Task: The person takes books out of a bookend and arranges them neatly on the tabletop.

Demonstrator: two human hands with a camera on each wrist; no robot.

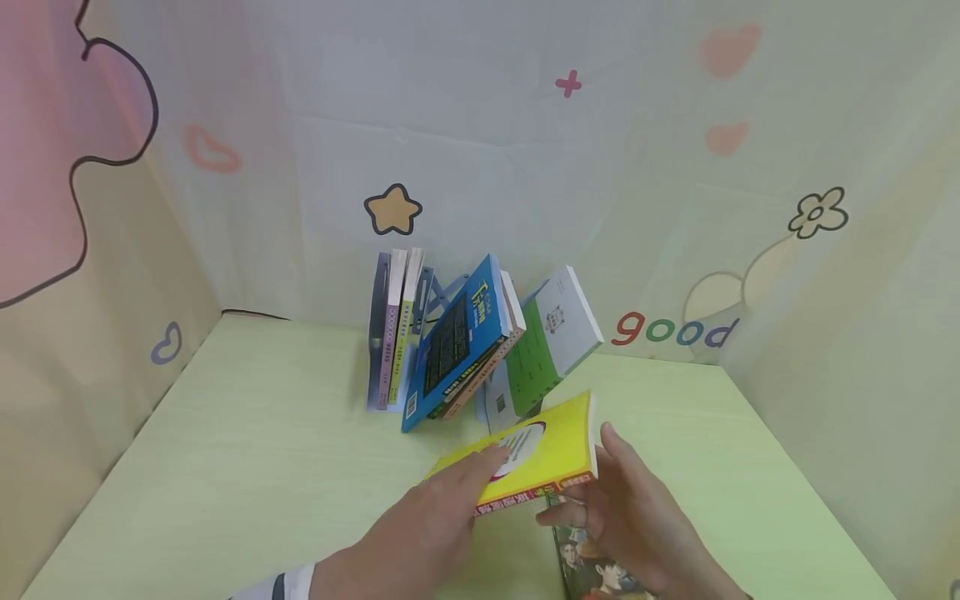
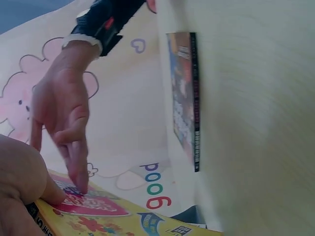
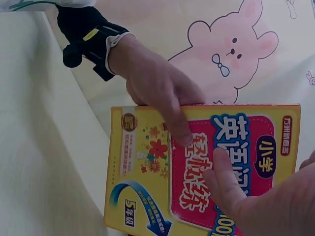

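Observation:
A yellow paperback (image 1: 564, 437) with a red-lettered spine is held above the table, tilted. My left hand (image 1: 420, 521) grips it by the spine edge, its thumb on the cover with the pale oval. On the other cover, seen in the right wrist view, are a pink panel, flowers and a blue arrow. My right hand (image 1: 637, 508) is at the book's right end, thumb raised and fingers loosely extended beneath. In the left wrist view its fingertips come up to the pink panel; whether they press on it I cannot tell. Below lies another book (image 1: 573, 554) with an illustrated cover, partly hidden by the right hand.
Behind the hands, a blue-grey book rack (image 1: 378, 333) holds thin upright books (image 1: 395, 333). A blue book (image 1: 468, 312) leans right beside them, with others behind it. Further right, a green-and-white book (image 1: 551, 333) leans too. A patterned curtain (image 1: 480, 150) surrounds the pale table (image 1: 225, 467).

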